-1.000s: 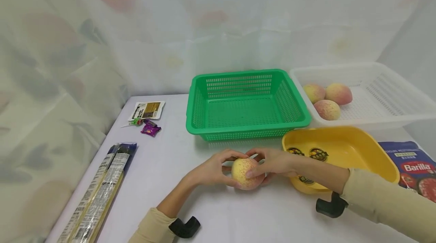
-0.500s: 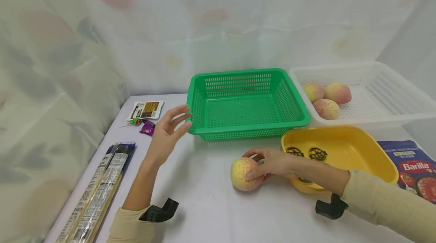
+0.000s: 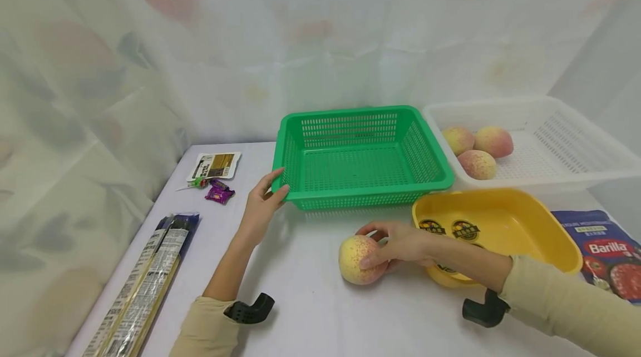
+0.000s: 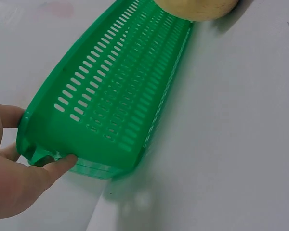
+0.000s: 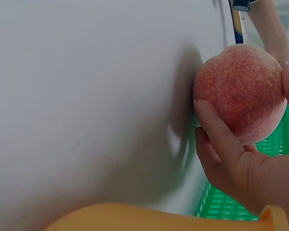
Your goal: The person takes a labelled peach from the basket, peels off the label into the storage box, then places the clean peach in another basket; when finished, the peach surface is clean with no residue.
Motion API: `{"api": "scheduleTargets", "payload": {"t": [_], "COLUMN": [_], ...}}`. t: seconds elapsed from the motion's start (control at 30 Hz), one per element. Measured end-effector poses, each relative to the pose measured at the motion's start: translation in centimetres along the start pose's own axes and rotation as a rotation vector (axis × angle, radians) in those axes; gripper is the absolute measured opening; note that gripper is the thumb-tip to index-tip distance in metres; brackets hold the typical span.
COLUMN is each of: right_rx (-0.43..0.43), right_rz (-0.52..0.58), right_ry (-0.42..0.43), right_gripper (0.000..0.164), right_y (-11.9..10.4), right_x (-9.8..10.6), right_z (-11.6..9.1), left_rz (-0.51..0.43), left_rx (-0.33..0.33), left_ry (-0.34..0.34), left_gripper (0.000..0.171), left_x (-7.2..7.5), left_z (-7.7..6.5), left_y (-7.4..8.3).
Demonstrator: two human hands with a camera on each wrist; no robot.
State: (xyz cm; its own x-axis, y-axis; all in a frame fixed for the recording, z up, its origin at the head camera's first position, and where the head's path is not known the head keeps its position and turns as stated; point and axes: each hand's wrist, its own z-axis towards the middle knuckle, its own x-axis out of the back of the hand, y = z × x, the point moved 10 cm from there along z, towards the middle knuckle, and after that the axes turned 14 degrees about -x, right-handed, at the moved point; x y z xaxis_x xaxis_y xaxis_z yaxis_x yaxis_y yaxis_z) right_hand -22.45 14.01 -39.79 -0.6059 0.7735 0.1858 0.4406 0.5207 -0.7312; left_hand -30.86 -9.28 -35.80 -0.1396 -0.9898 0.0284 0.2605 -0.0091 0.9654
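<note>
My right hand [image 3: 400,243] grips a yellow-and-pink peach [image 3: 356,259] low over the white table, in front of the green basket. In the right wrist view the peach's red side [image 5: 243,91] shows between the thumb and fingers. My left hand [image 3: 260,204] holds the green slotted plastic basket [image 3: 370,190] by its left rim near the front corner. The left wrist view shows the thumb inside the basket's wall [image 4: 96,96] and fingers outside it. Only the slotted floor is seen inside this basket.
Right of the green basket stands a white basket [image 3: 551,180] with three peaches [image 3: 477,165]. A yellow tub [image 3: 521,223] sits before it, beside a Barilla pouch [image 3: 606,251]. On the left lie noodle packs [image 3: 145,284], purple candies [image 3: 219,196], a lollipop [image 3: 200,182] and a snack packet [image 3: 215,165].
My left hand has let go of the peach, moved up and left, and taken hold of the green basket's left rim. The right hand keeps the peach in about the same spot.
</note>
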Motion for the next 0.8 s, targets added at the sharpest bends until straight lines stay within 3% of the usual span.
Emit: {"api": "scheduleTargets", "payload": {"t": [0.23, 0.4, 0.47, 0.6, 0.8], "right_rx": [0.014, 0.119, 0.177, 0.235, 0.260], "right_rz": [-0.006, -0.030, -0.067, -0.142, -0.099], "right_ry": [-0.008, -0.034, -0.017, 0.108, 0.193], "right_gripper": [0.064, 0.063, 0.063, 0.065, 0.053], "right_y": [-0.4, -2.7, -4.3, -6.4, -5.4], "right_x": [0.2, 2.4, 4.5, 11.0, 21.5], "right_z": [0.0, -2.4, -4.1, -7.4, -9.7], "left_rz": [-0.024, -0.040, -0.044, -0.044, -0.036], "left_rx": [-0.001, 0.011, 0.014, 0.015, 0.026], "left_ry": [0.031, 0.040, 0.048, 0.055, 0.044], "left_gripper": [0.051, 0.052, 0.052, 0.052, 0.053], "left_x": [0.2, 0.4, 0.6, 0.8, 1.1], "left_z": [0.0, -0.1, -0.1, -0.1, -0.3], "left_y": [-0.4, -0.5, -0.5, -0.4, -0.6]}}
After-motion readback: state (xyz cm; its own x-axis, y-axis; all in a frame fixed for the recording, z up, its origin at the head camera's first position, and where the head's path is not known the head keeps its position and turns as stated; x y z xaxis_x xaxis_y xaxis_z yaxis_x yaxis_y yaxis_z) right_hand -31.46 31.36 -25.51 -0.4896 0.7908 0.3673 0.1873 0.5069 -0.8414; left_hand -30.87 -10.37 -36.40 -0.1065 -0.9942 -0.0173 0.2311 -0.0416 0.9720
